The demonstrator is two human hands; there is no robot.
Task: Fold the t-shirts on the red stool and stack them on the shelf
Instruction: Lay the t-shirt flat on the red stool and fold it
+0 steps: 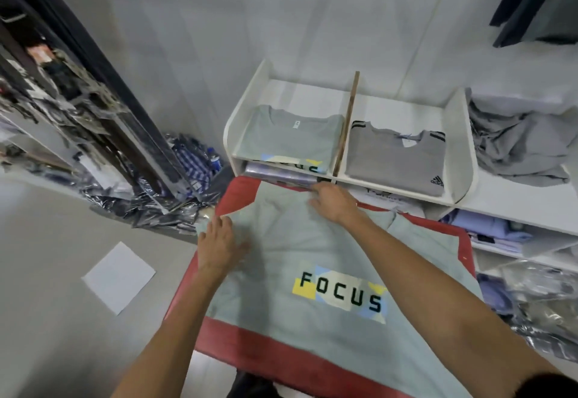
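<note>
Head view: two hands, left point(219, 241) flat, right point(333, 202) pinching, on one t-shirt point(312, 250); two folded on shelf point(403, 178).

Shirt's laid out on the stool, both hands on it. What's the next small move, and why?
Probably fold the left sleeve side inward: the FOCUS t-shirt lies flat, print up, on the red stool, the left hand at its left edge, the right hand by the collar.

A white sheet of paper point(119, 277) lies on the floor, with crumpled plastic bags point(162, 207) heaped beyond it by a dark rack point(93, 94).
</note>
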